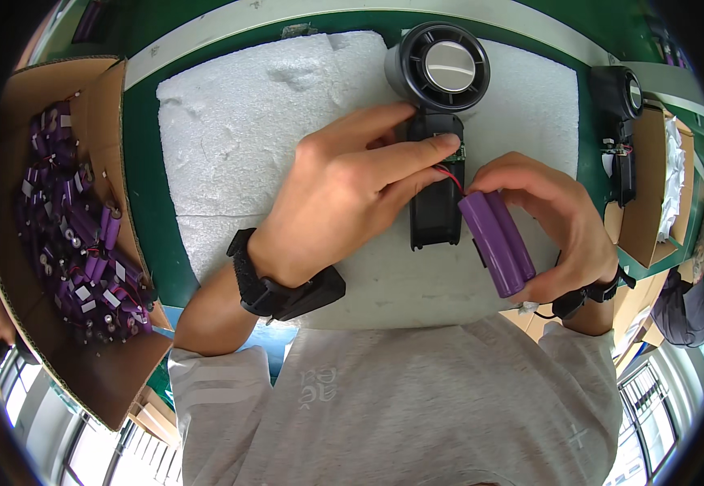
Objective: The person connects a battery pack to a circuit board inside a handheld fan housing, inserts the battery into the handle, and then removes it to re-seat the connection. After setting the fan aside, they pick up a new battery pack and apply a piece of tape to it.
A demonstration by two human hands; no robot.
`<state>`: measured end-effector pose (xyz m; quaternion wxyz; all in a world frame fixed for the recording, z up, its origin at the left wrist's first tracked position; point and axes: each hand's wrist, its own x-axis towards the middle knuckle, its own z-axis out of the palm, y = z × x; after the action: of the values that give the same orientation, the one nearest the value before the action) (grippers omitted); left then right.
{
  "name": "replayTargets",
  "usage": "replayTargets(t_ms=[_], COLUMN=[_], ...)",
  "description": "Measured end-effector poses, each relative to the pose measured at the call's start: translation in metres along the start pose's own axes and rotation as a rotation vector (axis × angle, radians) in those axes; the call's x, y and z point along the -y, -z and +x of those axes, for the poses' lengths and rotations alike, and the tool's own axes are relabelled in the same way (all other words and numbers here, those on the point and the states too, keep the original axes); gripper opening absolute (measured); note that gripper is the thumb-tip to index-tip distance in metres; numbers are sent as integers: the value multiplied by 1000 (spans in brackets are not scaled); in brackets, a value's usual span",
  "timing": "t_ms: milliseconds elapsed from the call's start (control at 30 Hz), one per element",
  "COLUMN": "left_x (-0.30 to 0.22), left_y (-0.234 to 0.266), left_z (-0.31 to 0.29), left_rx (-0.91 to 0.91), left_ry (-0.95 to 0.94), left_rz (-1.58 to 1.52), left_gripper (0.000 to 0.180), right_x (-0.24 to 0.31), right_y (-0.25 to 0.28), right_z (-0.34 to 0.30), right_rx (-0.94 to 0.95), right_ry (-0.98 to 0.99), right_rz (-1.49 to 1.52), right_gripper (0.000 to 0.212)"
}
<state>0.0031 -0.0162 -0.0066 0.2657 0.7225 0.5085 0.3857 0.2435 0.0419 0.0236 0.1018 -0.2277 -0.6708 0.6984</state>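
A black handheld fan [436, 227] lies with its handle open on a white foam pad, its round head with a silver centre pointing away from me. Inside the handle, a small green circuit board [459, 152] shows at my fingertips. My left hand [344, 178] is closed at the handle, index finger and thumb pressed by the board and red wires [452, 180]. These wires run to a purple battery pack [497, 243] of paired cylinders. My right hand [558, 211] grips the pack at both ends, tilted beside the handle. The left fingertips partly hide the board.
The white foam pad [238, 146] covers the green bench. At left stands a cardboard box [4, 267] of purple battery packs. Another black fan [623, 162] with an opened handle lies at right, near a second cardboard box [642, 219]. Other people are at both sides.
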Motion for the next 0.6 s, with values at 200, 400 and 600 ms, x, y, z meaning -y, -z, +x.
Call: replayTargets(t_ms=[200,400,600], left_x=[3,6,4], left_y=[3,5,8], left_z=[2,1,2], left_rx=[22,40,62], left_ry=[-55,-69,-80], left_rz=[28,-13,37], left_gripper=[39,39,42], right_x=[-13,-11,-10], right_y=[-27,-46,-56], right_z=[6,14,11], right_rx=[-175,-326,-385], right_ry=[84,292,269], right_rz=[-217,-717,-726], right_gripper=[75,63,53])
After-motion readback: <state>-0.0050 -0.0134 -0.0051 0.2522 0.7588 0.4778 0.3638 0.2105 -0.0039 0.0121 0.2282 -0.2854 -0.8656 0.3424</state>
